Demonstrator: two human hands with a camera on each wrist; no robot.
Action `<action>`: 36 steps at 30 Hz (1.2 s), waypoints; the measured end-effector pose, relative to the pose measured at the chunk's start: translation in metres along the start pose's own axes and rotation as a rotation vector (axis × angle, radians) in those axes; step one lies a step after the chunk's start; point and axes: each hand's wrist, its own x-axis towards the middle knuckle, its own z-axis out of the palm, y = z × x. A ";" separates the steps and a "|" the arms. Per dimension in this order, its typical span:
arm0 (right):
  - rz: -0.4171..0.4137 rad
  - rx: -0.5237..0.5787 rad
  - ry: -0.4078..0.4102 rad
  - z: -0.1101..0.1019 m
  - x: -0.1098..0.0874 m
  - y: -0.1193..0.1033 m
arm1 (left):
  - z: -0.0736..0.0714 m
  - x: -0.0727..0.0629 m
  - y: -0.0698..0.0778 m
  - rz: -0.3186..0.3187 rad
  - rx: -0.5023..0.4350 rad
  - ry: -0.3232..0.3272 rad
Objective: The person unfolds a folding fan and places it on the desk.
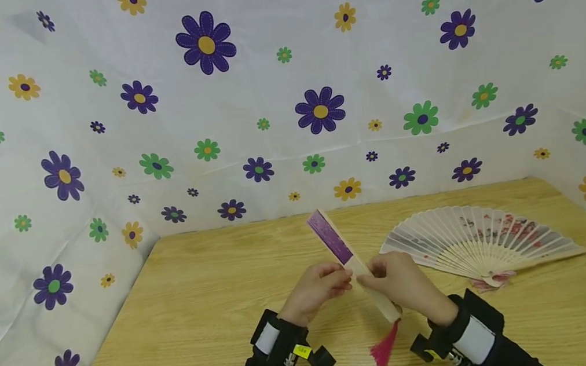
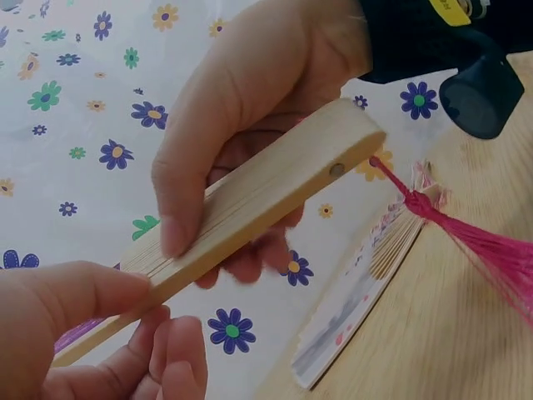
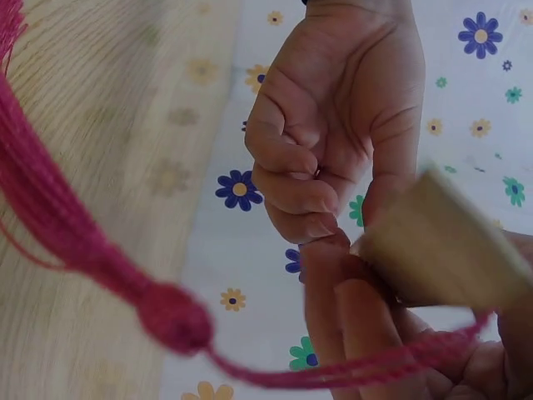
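The back and sides are closed off by a white flower-printed sheet (image 1: pixel 259 96); below, a pale wood-grained tabletop (image 1: pixel 203 289) is seen. At its right an unfolded white fan with pale ribs and red blossoms (image 1: pixel 481 242) is laid. The right hand (image 1: pixel 408 280), thumb on top and fingers curled beneath, is clamped on the lower part of a folded purple-and-pale-wood fan (image 1: pixel 357 266), held aslant above the tabletop; its middle is pinched by the left hand (image 1: pixel 315 288). From its lower end a crimson tassel (image 1: pixel 387 346) is hung.
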 end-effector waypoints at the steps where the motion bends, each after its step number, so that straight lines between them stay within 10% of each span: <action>1: 0.012 -0.004 -0.012 0.000 0.000 0.000 | 0.000 0.000 0.000 0.003 0.011 0.006; 36: 0.000 -0.071 0.017 0.001 -0.001 0.000 | -0.001 -0.004 0.002 -0.009 0.097 0.053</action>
